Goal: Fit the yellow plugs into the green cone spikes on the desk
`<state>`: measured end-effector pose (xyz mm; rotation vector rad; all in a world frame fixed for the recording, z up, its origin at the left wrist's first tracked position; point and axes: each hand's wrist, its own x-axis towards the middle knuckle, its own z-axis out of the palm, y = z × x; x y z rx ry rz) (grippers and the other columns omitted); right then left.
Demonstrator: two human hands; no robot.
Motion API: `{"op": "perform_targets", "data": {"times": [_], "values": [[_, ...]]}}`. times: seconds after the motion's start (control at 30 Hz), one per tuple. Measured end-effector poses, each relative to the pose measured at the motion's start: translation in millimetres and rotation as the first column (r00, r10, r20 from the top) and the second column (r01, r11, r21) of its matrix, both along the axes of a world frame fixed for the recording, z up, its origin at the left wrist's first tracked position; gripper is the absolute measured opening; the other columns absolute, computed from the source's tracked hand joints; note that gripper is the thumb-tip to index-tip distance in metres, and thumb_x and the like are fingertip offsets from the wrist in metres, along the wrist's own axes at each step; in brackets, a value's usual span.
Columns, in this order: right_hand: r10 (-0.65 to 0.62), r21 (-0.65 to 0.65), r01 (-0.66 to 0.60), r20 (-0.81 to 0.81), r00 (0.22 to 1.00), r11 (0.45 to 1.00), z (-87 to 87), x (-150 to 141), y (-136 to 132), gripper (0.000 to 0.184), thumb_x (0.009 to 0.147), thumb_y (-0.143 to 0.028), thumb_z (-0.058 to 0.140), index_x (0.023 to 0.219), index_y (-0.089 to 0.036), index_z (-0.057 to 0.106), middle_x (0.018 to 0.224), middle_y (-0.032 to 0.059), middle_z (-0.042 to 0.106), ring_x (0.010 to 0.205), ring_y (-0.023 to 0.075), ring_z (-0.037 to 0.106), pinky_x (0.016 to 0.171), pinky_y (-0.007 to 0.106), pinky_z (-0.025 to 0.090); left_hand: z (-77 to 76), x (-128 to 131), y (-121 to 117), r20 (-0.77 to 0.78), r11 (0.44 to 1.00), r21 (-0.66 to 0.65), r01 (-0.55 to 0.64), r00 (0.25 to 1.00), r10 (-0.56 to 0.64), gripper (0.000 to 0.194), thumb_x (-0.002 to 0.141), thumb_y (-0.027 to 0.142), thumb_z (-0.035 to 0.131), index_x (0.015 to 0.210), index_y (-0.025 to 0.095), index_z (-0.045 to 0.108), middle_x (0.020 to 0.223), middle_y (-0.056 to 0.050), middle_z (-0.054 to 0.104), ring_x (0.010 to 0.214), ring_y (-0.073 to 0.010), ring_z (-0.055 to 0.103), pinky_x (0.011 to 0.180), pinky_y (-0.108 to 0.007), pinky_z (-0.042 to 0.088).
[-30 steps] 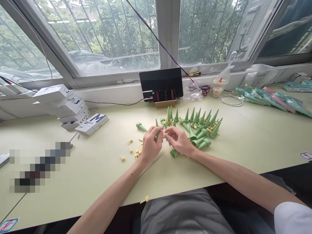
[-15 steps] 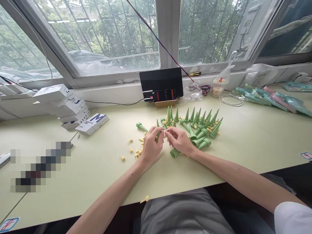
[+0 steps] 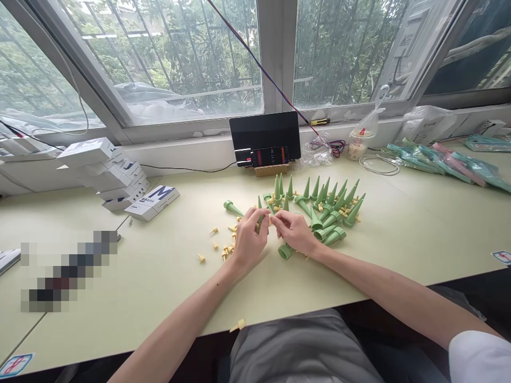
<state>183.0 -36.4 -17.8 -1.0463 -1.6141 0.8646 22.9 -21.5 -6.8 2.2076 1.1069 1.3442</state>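
Observation:
My left hand point(image 3: 249, 236) and my right hand point(image 3: 293, 230) meet over the table, thumbs and forefingers pinched nearly tip to tip. What lies between the fingertips is too small to make out. A green plastic cone point(image 3: 260, 202) shows behind my left fingers and through the gap above the thumb; whether it is touched I cannot tell. Just past my right hand are several ridged-collar green cones point(image 3: 335, 234), some standing point up, others on their sides, with small yellow plastic pieces point(image 3: 344, 213) among them. Loose yellow stemmed pieces point(image 3: 202, 258) lie left of my left hand.
A phone point(image 3: 271, 156) leans against a black tablet point(image 3: 263, 133) at the back. White boxes point(image 3: 120, 175) are stacked at left. A bagged cup point(image 3: 357, 143) and plastic-wrapped packs point(image 3: 447, 162) stand at right. One yellow piece point(image 3: 238, 325) sits at the table's front edge.
The view has shifted very slightly. Both hands keep the same pinched pose, and the cones and yellow pieces stay where they were.

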Motion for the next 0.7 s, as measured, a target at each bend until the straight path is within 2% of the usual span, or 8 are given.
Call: {"op": "perform_targets", "data": {"times": [0.1, 0.27, 0.43, 0.6, 0.7], "values": [[-0.046, 0.012, 0.046, 0.035, 0.998, 0.999, 0.5, 0.3, 0.7, 0.045, 0.099, -0.052, 0.049, 0.070, -0.019, 0.059, 0.056, -0.0022, 0.055, 0.050, 0.0115, 0.051, 0.053, 0.025, 0.042, -1.2, -0.3, 0.5, -0.006, 1.000, -0.003, 0.017, 1.000, -0.017, 0.015, 0.099, 0.027, 0.051, 0.101, 0.021, 0.065, 0.090, -0.002, 0.061, 0.068, -0.0108, 0.058, 0.058, -0.023, 0.048], [0.015, 0.026, -0.015, -0.018, 1.000, 1.000, 1.6, 0.3, -0.8, 0.027, 0.097, -0.045, 0.055, 0.100, -0.020, 0.064, 0.074, 0.0013, 0.066, 0.062, 0.0149, 0.060, 0.061, 0.027, 0.049, -1.1, -0.9, 1.3, -0.004, 1.000, -0.020, -0.001, 1.000, 0.001, 0.013, 0.098, 0.026, 0.053, 0.101, 0.022, 0.065, 0.089, -0.002, 0.060, 0.066, -0.0102, 0.057, 0.058, -0.023, 0.047], [0.031, 0.059, -0.030, -0.012, 0.999, 0.998, 1.3, 0.2, -0.8, 0.022, 0.095, -0.041, 0.059, 0.102, -0.020, 0.064, 0.085, 0.0040, 0.068, 0.075, 0.0174, 0.063, 0.069, 0.030, 0.052, 0.3, -1.2, 1.8, -0.006, 0.999, -0.026, -0.026, 1.000, 0.026, 0.012, 0.097, 0.024, 0.053, 0.100, 0.022, 0.065, 0.089, -0.002, 0.060, 0.066, -0.0107, 0.056, 0.059, -0.024, 0.047], [0.027, 0.048, -0.026, -0.017, 0.999, 0.998, 0.7, 0.9, 0.3, 0.022, 0.096, -0.041, 0.056, 0.096, -0.020, 0.063, 0.074, 0.0007, 0.064, 0.067, 0.0156, 0.059, 0.065, 0.029, 0.049, 0.1, -1.4, 2.5, -0.018, 0.999, -0.051, -0.017, 1.000, 0.016, 0.014, 0.098, 0.026, 0.053, 0.100, 0.022, 0.066, 0.089, -0.002, 0.059, 0.069, -0.0115, 0.057, 0.059, -0.024, 0.048], [-0.002, 0.028, 0.001, 0.010, 1.000, 1.000, 1.7, 1.5, -0.5, 0.028, 0.097, -0.045, 0.054, 0.088, -0.020, 0.062, 0.065, -0.0017, 0.059, 0.059, 0.0136, 0.054, 0.059, 0.027, 0.045, 0.5, -1.0, 2.2, -0.015, 0.999, -0.054, -0.005, 1.000, 0.004, 0.014, 0.098, 0.028, 0.053, 0.098, 0.022, 0.066, 0.088, -0.002, 0.059, 0.068, -0.0113, 0.056, 0.057, -0.023, 0.047]]}}
